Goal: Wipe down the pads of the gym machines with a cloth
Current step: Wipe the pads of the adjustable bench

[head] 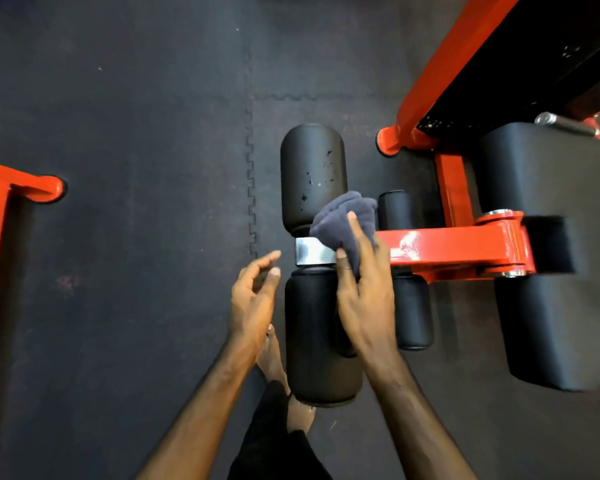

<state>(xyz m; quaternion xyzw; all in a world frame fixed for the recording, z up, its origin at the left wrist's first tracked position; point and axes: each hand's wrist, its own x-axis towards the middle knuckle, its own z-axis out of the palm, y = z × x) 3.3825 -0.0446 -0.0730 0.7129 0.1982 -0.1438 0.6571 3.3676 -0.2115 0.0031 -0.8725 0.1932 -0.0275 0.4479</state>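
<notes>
We see the right hand [362,289] with its fingers [355,226] stretched long and closed lightly around a bunched grey cloth [343,220], which sits beyond the fingertips over the steel collar [312,252], between the far roller pad [312,174] and the near roller pad [317,337]. The palm faces down above the near pad, forearm reaching in from below. Our left hand [253,303] holds nothing, fingers loosely curled and apart, hovering just left of the near pad.
</notes>
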